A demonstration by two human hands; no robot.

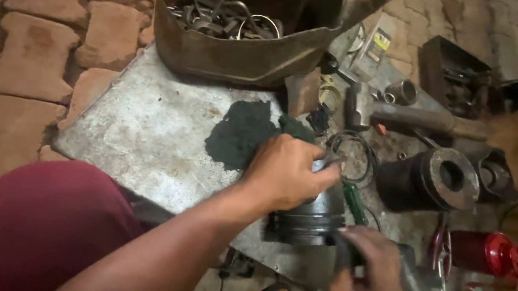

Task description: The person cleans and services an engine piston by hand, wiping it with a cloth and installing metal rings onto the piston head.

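- Hands first: your left hand (287, 173) is curled down over the top of the piston (309, 214), fingers closed around its crown; your right hand (367, 272) is closed on its lower side, steadying it.
- Piston sits on the metal tabletop (149, 131), dark, grooves showing, no ring visibly being fitted yet, so the ring work looks only begun.
- Just beyond the piston lie loose rings (352, 151) and a green-handled screwdriver (353, 202).
- Right of the piston stands a cylinder sleeve (432, 177); behind the piston, a dark rag (241, 132) and a bucket of tools (242, 45).
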